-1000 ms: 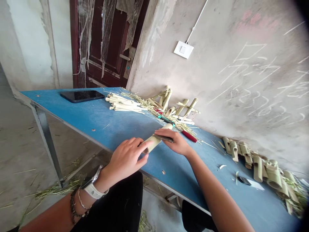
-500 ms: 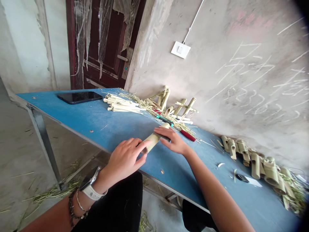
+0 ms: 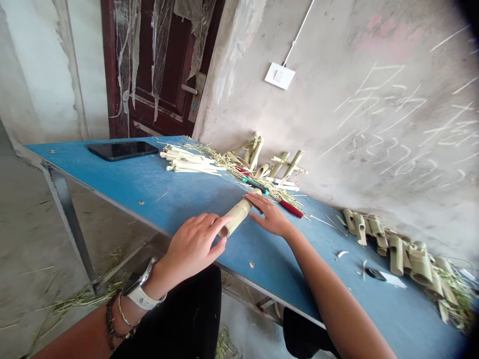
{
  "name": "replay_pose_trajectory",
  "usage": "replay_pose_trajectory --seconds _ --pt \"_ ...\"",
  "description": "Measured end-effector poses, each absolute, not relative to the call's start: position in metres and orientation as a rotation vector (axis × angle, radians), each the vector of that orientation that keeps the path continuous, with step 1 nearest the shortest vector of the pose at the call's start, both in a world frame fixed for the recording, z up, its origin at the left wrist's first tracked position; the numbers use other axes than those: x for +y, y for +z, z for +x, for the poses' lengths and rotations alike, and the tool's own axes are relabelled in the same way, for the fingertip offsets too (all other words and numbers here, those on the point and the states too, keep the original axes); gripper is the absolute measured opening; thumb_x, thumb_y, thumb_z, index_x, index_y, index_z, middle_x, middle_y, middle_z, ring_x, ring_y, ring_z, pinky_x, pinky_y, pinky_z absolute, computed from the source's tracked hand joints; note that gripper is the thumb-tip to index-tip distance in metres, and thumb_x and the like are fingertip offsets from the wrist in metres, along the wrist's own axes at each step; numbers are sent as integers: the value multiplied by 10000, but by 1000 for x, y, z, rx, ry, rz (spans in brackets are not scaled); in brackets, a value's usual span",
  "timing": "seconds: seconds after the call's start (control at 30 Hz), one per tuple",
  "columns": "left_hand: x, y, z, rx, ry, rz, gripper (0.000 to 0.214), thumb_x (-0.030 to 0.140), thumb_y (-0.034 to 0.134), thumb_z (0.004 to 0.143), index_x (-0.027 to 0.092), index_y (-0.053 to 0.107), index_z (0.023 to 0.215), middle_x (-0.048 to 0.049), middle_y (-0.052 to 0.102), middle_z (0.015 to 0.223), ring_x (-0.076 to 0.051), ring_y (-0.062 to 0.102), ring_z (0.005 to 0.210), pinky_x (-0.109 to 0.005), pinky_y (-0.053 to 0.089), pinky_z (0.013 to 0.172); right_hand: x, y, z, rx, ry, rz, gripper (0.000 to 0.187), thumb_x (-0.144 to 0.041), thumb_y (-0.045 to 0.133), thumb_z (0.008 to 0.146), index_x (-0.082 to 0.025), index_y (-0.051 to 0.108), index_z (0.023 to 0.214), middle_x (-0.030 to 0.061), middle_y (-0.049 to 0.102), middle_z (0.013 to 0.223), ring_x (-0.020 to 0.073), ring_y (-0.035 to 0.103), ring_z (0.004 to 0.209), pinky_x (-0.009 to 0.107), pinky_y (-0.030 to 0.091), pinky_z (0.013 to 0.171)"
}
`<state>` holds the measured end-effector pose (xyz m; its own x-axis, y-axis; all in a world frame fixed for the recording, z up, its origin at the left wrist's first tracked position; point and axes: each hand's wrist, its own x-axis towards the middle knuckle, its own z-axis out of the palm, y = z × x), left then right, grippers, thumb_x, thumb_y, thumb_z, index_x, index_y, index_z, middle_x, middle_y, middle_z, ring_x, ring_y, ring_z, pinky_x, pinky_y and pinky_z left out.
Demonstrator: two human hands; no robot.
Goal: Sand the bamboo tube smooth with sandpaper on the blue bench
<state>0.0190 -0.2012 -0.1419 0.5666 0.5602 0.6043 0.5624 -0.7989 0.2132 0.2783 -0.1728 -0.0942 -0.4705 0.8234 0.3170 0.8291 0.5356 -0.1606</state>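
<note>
A pale bamboo tube (image 3: 237, 215) lies slantwise on the blue table (image 3: 194, 199), its hollow end towards me. My left hand (image 3: 198, 244) is at that near end, with the index finger against the wall and the thumb below the opening; its other fingers are partly hidden behind the tube. Over the far end, my right hand (image 3: 269, 214) has its fingers stretched out, fingertips touching the tube's right side. A small dark edge shows beneath those fingers, too hidden to name. Just beyond lie a red handle (image 3: 291, 208) and a green-and-black tool (image 3: 255, 186).
A phone (image 3: 123, 150) lies at the far left, beside a bundle of pale sticks (image 3: 190, 160). Bamboo assemblies (image 3: 254, 149) and shavings line the wall. Several cut bamboo pieces (image 3: 396, 254) stand at right, near a black-handled blade (image 3: 376, 274).
My right hand has slid slightly away along the bamboo tube, its fingers now straighter and uncovering more of the middle. My left hand stays almost where it was.
</note>
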Motion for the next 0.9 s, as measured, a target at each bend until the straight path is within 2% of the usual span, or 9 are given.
replay_pose_trajectory --seconds 0.1,0.2,0.33,0.47,0.57,0.67,0.73,0.83,0.9 --pt "-201 -142 19 -1012 -1060 -2775 362 225 429 878 238 400 1239 -39 600 1013 -211 551 931 -355 425 773 -184 -83 258 -2573 189 -1179 538 -187 443 829 -221 413 1365 32 400 1413 199 264 1346 442 236 1109" --pt "-202 -141 19 -1019 -1038 -2781 369 219 431 873 248 397 1239 -28 598 1008 -214 548 926 -364 423 768 -192 -74 245 -2649 420 -1053 481 -227 432 868 -280 429 1346 -13 404 1410 192 245 1354 469 192 1115" --pt "-202 -141 19 -1023 -1036 -2792 363 223 424 880 252 392 1240 -28 595 1037 -213 546 946 -363 423 775 -186 -81 257 -2522 159 -1383 450 -388 452 900 -293 433 1340 14 413 1405 248 307 1325 574 71 1097" --pt "-202 -140 19 -1019 -1043 -2797 352 224 423 881 247 398 1231 -31 593 1044 -212 546 953 -362 426 779 -178 -92 273 -2322 -14 -1590 490 -481 269 953 -241 436 1347 86 420 1396 290 316 1314 643 61 1056" --pt "-202 -140 19 -1022 -1048 -2793 368 228 432 876 238 391 1242 -34 593 1029 -214 545 944 -365 425 781 -182 -91 261 -2384 51 -1475 582 -559 204 942 -219 436 1352 85 400 1410 274 298 1327 578 175 1073" --pt "-202 -140 19 -1027 -1044 -2786 359 225 429 875 236 406 1232 -34 596 1019 -214 547 933 -366 422 779 -190 -85 241 -2522 286 -1139 543 -556 237 945 -241 496 1303 41 465 1366 222 321 1320 472 240 1089" --pt "-202 -140 19 -1028 -1046 -2785 351 221 425 875 239 414 1225 -35 597 1026 -215 548 938 -366 421 782 -191 -83 237 -2547 333 -1089 469 -509 295 952 -260 509 1286 30 484 1350 225 337 1311 502 192 1098" --pt "-202 -141 19 -1020 -1057 -2786 350 224 423 877 243 412 1226 -37 597 1044 -217 550 950 -367 426 779 -186 -86 250 -2446 96 -1428 436 -466 315 952 -275 477 1310 37 445 1382 258 327 1313 597 76 1083" --pt "-202 -142 19 -1017 -1063 -2789 348 224 418 879 243 411 1226 -39 597 1050 -217 551 956 -365 430 772 -181 -91 264 -2342 -26 -1604 466 -464 275 956 -258 441 1340 69 419 1399 286 317 1314 646 48 1054"
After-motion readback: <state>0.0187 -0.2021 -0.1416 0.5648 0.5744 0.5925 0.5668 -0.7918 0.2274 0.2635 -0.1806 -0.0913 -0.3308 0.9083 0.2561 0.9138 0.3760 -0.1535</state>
